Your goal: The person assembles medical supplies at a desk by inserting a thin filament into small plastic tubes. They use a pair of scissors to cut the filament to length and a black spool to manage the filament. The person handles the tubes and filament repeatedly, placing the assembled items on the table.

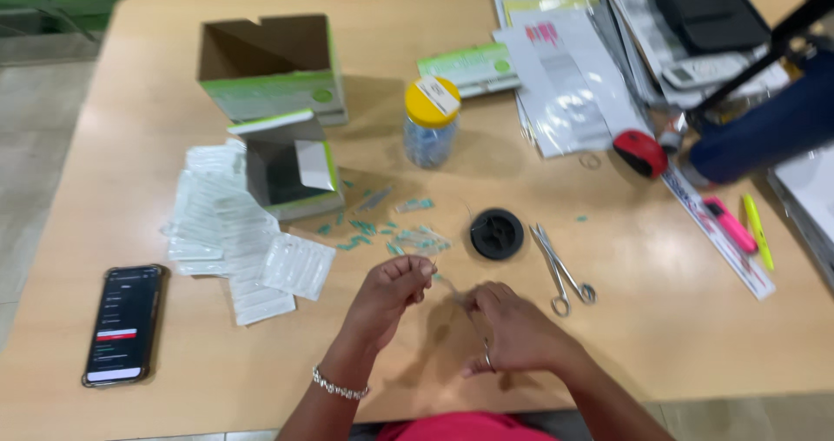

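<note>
My left hand point(393, 291) is raised a little above the wooden table point(156, 137), fingers pinched together on something small and thin that I cannot make out; a bracelet sits on that wrist. My right hand point(512, 326) rests close beside it, fingers curled, with a ring on one finger, and seems to pinch the other end of a fine thread or wire. Just beyond the hands lie several small teal pieces point(382, 232), a black spool point(497, 233) and a pair of metal scissors point(560, 271).
A phone point(123, 322) lies at the left. White blister packs point(234, 237) sit beside two open green-and-white boxes point(269, 67). A yellow-lidded jar point(431, 121) stands mid-table. Papers point(565, 85), a red mouse point(640, 152), a ruler point(721, 232) and highlighters point(743, 224) fill the right.
</note>
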